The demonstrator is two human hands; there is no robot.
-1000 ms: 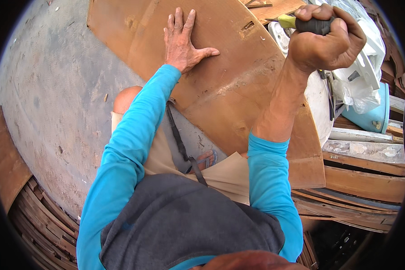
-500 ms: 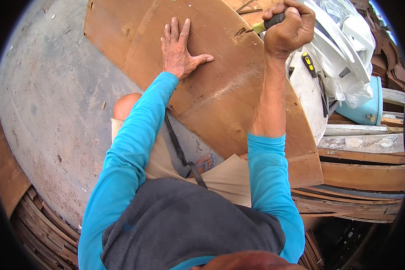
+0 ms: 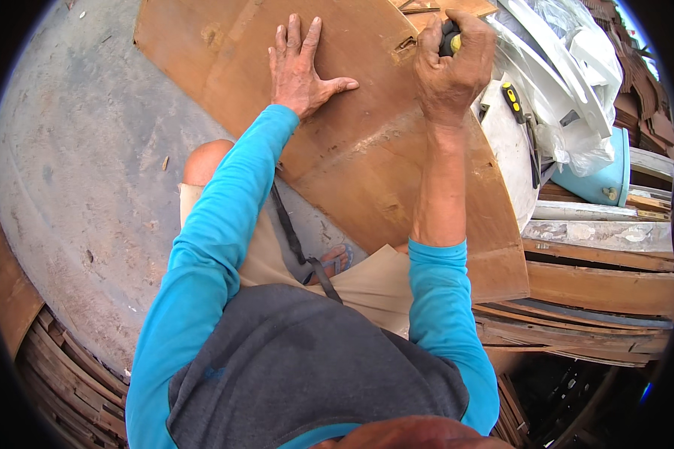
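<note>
A large brown wooden panel (image 3: 337, 187) lies at a slant in front of me. Flat on it, with fingers spread and thumb out to the right, rests my left hand (image 3: 301, 71). My right hand (image 3: 457, 71) is closed around a screwdriver (image 3: 449, 37) with a black and yellow handle, over the panel's far right edge. The screwdriver's shaft is hidden now. Just left of that hand, a small dark gouged slot (image 3: 405, 45) shows in the wood.
Right of the panel, a second tool (image 3: 512, 101) with a yellow and black handle lies on a whitish surface. Beyond are white pieces in clear plastic (image 3: 577, 82), a light-blue container (image 3: 599, 176) and stacked boards (image 3: 606, 288). More boards (image 3: 67, 367) lie lower left.
My right hand has moved slightly left and toward me, turning the screwdriver so its shaft no longer shows at the slot. My left hand stays flat on the panel.
</note>
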